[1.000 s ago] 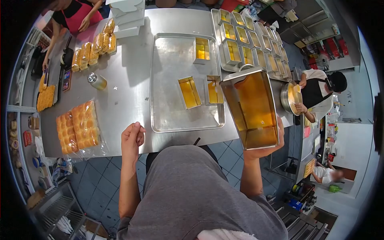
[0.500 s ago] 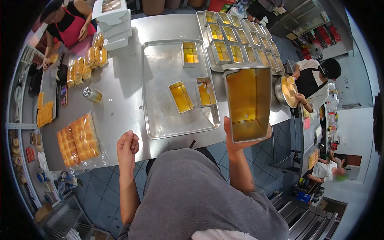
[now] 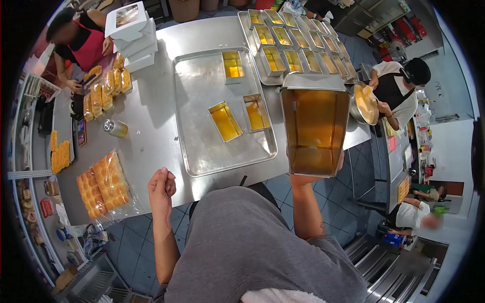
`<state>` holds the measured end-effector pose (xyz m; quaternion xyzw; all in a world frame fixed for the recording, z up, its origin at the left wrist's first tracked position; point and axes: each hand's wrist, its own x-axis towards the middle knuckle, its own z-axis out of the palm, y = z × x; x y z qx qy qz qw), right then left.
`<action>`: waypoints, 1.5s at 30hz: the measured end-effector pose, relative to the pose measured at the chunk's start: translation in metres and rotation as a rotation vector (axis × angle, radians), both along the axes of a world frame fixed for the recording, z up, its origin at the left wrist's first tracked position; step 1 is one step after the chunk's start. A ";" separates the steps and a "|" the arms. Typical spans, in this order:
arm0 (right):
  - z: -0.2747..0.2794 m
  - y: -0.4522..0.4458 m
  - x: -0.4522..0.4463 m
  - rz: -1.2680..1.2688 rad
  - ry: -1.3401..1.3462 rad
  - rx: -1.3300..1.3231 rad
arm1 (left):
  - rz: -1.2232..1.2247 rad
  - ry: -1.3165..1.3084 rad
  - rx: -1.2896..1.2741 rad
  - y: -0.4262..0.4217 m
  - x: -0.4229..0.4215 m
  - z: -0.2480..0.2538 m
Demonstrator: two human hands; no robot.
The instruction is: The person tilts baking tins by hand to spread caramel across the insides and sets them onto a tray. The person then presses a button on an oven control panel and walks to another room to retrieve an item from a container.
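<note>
Directions are read with 12 o'clock pointing away from the wearer.

Right hand (image 3: 304,180): loaded. It supports a large metal tin (image 3: 316,126) from beneath, at the end nearer the body, with the fingers largely hidden behind it. The tin appears raised off the table (image 3: 146,134), near its edge. Its mouth faces the wearer, and the inner walls show an amber, glossy coating.

Left hand (image 3: 162,184): fingers curled in, thumb against the forefinger, nothing visible in the grip. It is poised near the table edge, well apart from the tin.

Governing relation: the large tin lies at 12 o'clock from the right hand, its long axis running roughly 12 to 6. From the left hand it bears between 2 and 3 o'clock. The right hand is therefore the nearer and the only one in contact.

Surroundings: a flat tray (image 3: 194,144) lies at 1 o'clock from the left hand and carries three small tins. The far tin (image 3: 233,65) and the right-hand tin (image 3: 256,112) bear near 11 o'clock from the right hand; the slanted tin (image 3: 225,121) bears 10 o'clock, its length set 11 to 5. Beyond the large tin, towards 12 o'clock, stand rows of tins (image 3: 273,60). Bagged bread (image 3: 103,184) sits at 9 o'clock from the left hand, a shaker (image 3: 116,128) at 10 to 11.
</note>
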<state>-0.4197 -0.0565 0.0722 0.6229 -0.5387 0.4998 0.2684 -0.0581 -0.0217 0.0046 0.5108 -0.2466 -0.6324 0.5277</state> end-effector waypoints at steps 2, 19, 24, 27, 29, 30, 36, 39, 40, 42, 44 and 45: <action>0.000 0.000 0.000 -0.019 0.009 0.007 | -0.005 0.002 -0.003 0.000 -0.001 0.000; -0.006 0.003 -0.002 -0.102 0.048 0.021 | 0.011 -0.009 -0.010 0.004 0.001 0.002; -0.008 -0.002 0.001 0.039 -0.077 -0.013 | 0.008 -0.012 -0.012 0.004 0.001 0.002; -0.011 0.002 0.000 0.042 -0.057 -0.009 | 0.019 -0.028 -0.011 0.006 0.001 0.000; -0.012 0.001 0.003 0.053 -0.050 -0.001 | 0.019 -0.019 0.002 0.006 0.000 -0.002; -0.013 -0.002 0.005 0.189 -0.144 0.103 | 0.024 -0.019 0.011 0.007 0.001 -0.002; 0.011 0.001 0.027 0.454 -0.093 0.986 | 0.018 -0.016 0.040 0.012 0.002 0.001; 0.013 0.007 0.034 0.540 -0.070 1.134 | 0.007 0.014 0.036 0.014 0.000 -0.001; 0.013 0.008 0.036 0.576 -0.060 1.196 | 0.019 0.014 0.043 0.015 0.001 -0.003; 0.012 0.010 0.038 0.593 -0.067 1.227 | 0.036 0.013 0.051 0.018 0.002 -0.006; 0.012 0.010 0.038 0.616 -0.072 1.264 | 0.041 0.016 0.054 0.018 0.003 -0.006; 0.013 0.010 0.038 0.614 -0.072 1.267 | 0.045 0.019 0.052 0.018 0.003 -0.006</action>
